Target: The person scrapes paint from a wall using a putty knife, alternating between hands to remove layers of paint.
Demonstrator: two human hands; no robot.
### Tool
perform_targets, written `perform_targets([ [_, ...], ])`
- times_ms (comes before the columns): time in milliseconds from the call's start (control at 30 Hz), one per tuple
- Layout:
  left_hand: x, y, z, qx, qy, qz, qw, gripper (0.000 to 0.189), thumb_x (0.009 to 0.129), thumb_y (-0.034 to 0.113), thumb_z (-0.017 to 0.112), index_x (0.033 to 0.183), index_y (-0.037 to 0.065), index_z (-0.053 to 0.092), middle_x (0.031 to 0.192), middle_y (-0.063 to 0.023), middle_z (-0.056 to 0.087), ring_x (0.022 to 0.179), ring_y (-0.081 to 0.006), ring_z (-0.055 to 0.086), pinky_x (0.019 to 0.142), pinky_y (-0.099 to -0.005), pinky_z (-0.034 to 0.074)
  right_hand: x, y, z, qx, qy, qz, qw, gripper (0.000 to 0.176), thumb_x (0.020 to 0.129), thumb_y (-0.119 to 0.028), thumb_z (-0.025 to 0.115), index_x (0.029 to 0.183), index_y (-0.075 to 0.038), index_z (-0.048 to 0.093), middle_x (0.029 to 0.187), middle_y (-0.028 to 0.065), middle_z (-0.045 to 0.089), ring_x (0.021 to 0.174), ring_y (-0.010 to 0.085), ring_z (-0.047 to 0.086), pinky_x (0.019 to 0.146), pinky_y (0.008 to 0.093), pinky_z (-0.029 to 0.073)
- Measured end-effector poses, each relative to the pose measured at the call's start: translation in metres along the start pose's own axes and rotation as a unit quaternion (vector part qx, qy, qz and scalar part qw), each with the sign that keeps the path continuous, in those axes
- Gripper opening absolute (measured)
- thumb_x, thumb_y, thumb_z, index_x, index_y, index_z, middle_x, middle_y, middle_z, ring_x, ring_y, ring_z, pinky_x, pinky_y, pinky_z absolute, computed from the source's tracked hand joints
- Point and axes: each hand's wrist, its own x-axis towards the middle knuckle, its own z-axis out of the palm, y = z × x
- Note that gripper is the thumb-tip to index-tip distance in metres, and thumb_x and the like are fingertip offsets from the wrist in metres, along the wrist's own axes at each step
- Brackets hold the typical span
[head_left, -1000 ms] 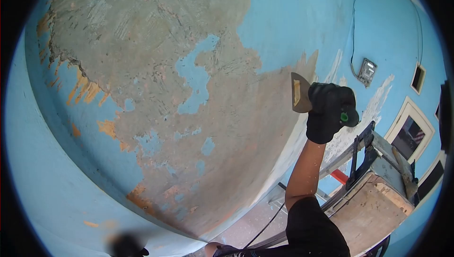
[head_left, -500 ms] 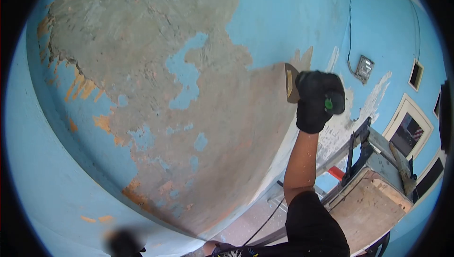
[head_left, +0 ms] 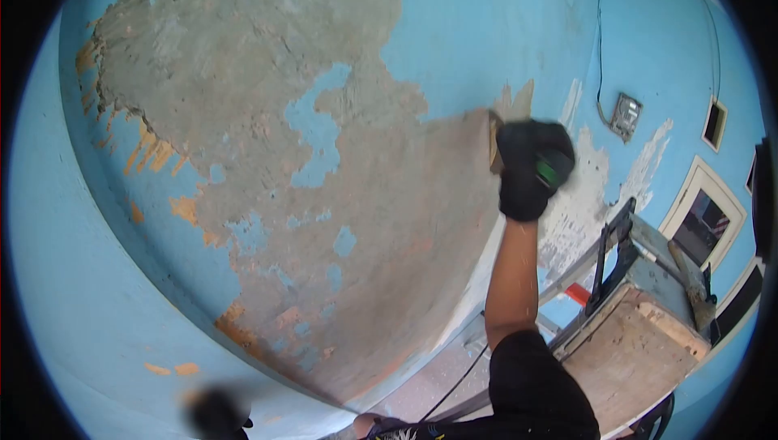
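Observation:
In the head view, my right hand [head_left: 533, 164], in a black glove, is wrapped round the handle of a scraper [head_left: 494, 147]. The wide blade is edge-on against the wall [head_left: 389, 173], where blue paint gives way to bare grey-brown plaster. Something green [head_left: 547, 173] shows at the fist, either handle or glove. Low on the left, a dark blurred shape that looks like my gloved left hand [head_left: 217, 414] hovers by the wall's lower ledge; its fingers cannot be made out.
A ladder or stand with a wooden board [head_left: 636, 359] is close to my right arm, a tool [head_left: 689, 286] lying on it. Behind it are an electrical box [head_left: 625, 117] with a hanging cable and a framed opening [head_left: 701, 217]. Another cable [head_left: 458, 379] runs below.
My right hand and the scraper have shifted slightly left, and the fist has turned so the blade shows narrower. The view has moved a little; the blurred dark shape stays low left.

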Motion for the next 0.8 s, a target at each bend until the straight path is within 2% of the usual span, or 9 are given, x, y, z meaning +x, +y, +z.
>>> perform_targets([
  [33, -0.001, 0.002, 0.000, 0.004, -0.001, 0.006, 1.000, 0.053, 0.105, 0.031, 0.055, 0.058, 0.006, 0.055, 0.047, -0.0044, 0.051, 0.039, -0.0125, 0.045, 0.042, -0.0293, 0.033, 0.014, -0.006, 0.007, -0.030, -0.064, -0.044, 0.997, 0.016, 0.083, -0.003, 0.074, 0.091, -0.005, 0.060, 0.094, 0.0053, 0.064, 0.077, 0.0184, 0.061, 0.076, 0.0333, 0.051],
  [67, 0.001, 0.002, 0.004, -0.001, 0.006, 0.017, 1.000, 0.053, 0.105, 0.031, 0.055, 0.058, 0.006, 0.054, 0.047, -0.0045, 0.051, 0.039, -0.0125, 0.045, 0.042, -0.0293, 0.033, 0.019, -0.016, 0.012, -0.007, 0.004, 0.051, 0.999, 0.012, 0.085, -0.003, 0.070, 0.079, -0.009, 0.061, 0.070, 0.0024, 0.055, 0.072, 0.0195, 0.058, 0.074, 0.0379, 0.051],
  [133, 0.001, -0.003, 0.004, -0.021, 0.012, 0.018, 1.000, 0.053, 0.105, 0.031, 0.055, 0.058, 0.006, 0.055, 0.047, -0.0044, 0.051, 0.038, -0.0125, 0.045, 0.042, -0.0293, 0.033, 0.005, 0.020, -0.004, 0.173, 0.036, 0.103, 0.979, 0.013, 0.088, -0.014, 0.070, 0.095, -0.006, 0.062, 0.090, 0.0046, 0.063, 0.085, 0.0186, 0.062, 0.078, 0.0354, 0.051],
  [233, 0.002, -0.005, 0.004, -0.017, 0.012, 0.000, 1.000, 0.054, 0.105, 0.031, 0.054, 0.058, 0.006, 0.055, 0.046, -0.0045, 0.051, 0.038, -0.0124, 0.045, 0.042, -0.0293, 0.033, -0.004, 0.031, -0.001, 0.096, 0.093, 0.083, 0.988, 0.005, 0.092, -0.015, 0.059, 0.089, -0.012, 0.056, 0.079, 0.0031, 0.056, 0.076, 0.0173, 0.059, 0.070, 0.0363, 0.050],
  [333, 0.002, -0.001, 0.005, -0.008, 0.008, 0.025, 1.000, 0.054, 0.105, 0.030, 0.054, 0.058, 0.005, 0.055, 0.046, -0.0049, 0.052, 0.038, -0.0124, 0.045, 0.041, -0.0291, 0.033, 0.038, -0.016, -0.002, 0.336, -0.026, 0.086, 0.938, 0.020, 0.096, -0.015, 0.061, 0.081, -0.013, 0.048, 0.060, 0.0019, 0.042, 0.054, 0.0158, 0.042, 0.058, 0.0352, 0.036],
  [500, 0.003, -0.004, 0.007, 0.004, 0.027, 0.033, 0.999, 0.054, 0.105, 0.029, 0.054, 0.057, 0.004, 0.055, 0.046, -0.0049, 0.052, 0.038, -0.0127, 0.045, 0.042, -0.0295, 0.034, -0.006, 0.029, 0.006, 0.093, 0.136, 0.144, 0.976, 0.016, 0.094, -0.004, 0.057, 0.083, -0.013, 0.051, 0.064, 0.0042, 0.046, 0.057, 0.0178, 0.047, 0.057, 0.0355, 0.037],
  [667, 0.004, -0.002, 0.006, 0.005, 0.014, 0.024, 1.000, 0.055, 0.106, 0.029, 0.052, 0.057, 0.005, 0.055, 0.045, -0.0046, 0.051, 0.038, -0.0129, 0.045, 0.043, -0.0290, 0.034, 0.016, 0.007, 0.001, 0.118, 0.001, 0.043, 0.992, 0.002, 0.095, -0.007, 0.056, 0.095, -0.009, 0.055, 0.081, 0.0062, 0.056, 0.071, 0.0195, 0.058, 0.068, 0.0357, 0.047],
  [767, 0.003, -0.006, 0.003, -0.008, 0.004, 0.007, 1.000, 0.055, 0.106, 0.029, 0.052, 0.056, 0.006, 0.053, 0.045, -0.0045, 0.051, 0.038, -0.0127, 0.045, 0.042, -0.0289, 0.033, -0.002, 0.019, -0.002, 0.053, -0.045, 0.024, 0.997, 0.015, 0.101, -0.017, 0.054, 0.108, -0.005, 0.060, 0.099, 0.0070, 0.065, 0.085, 0.0168, 0.063, 0.080, 0.0329, 0.052],
  [800, 0.002, -0.010, 0.003, 0.003, 0.012, 0.009, 1.000, 0.055, 0.106, 0.028, 0.052, 0.055, 0.006, 0.053, 0.045, -0.0045, 0.051, 0.038, -0.0124, 0.045, 0.042, -0.0289, 0.033, -0.004, 0.023, 0.004, -0.028, -0.011, 0.021, 0.999, 0.009, 0.097, -0.016, 0.061, 0.096, -0.007, 0.060, 0.091, 0.0048, 0.064, 0.083, 0.0174, 0.062, 0.080, 0.0356, 0.052],
])
